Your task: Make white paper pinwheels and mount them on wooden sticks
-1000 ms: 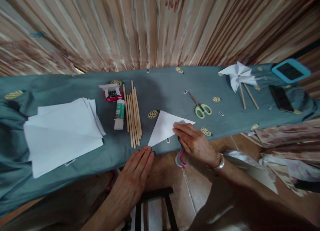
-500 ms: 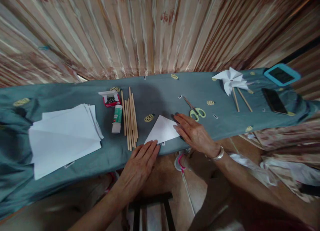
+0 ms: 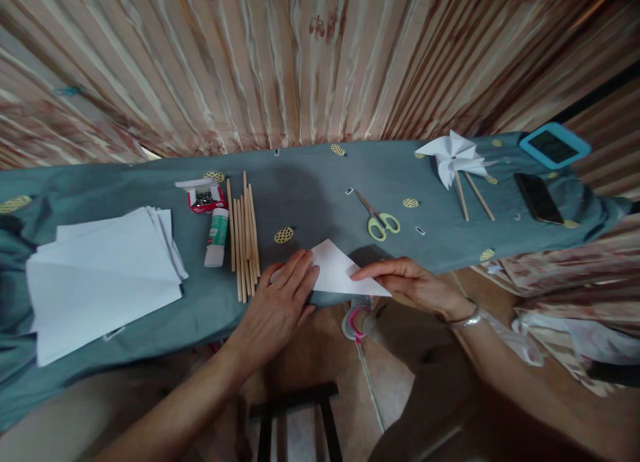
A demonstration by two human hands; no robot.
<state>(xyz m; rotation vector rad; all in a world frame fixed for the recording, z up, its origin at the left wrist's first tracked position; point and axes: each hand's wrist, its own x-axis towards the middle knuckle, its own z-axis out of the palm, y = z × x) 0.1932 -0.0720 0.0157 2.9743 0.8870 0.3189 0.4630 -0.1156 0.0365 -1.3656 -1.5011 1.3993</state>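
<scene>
Just in front of the scissors, a white paper lies at two hands.
Left of and nearer than the scissors, the left hand spreads flat over the paper, fingers extended, clasping nothing; right of and nearer than the scissors, the right hand lays a finger on its pointed end, though whether it pinches from beneath I cannot tell. The paper should be very light, thin and springy, quick to slide or crease, so flat fingers and a soft edge pinch should suit.
</scene>
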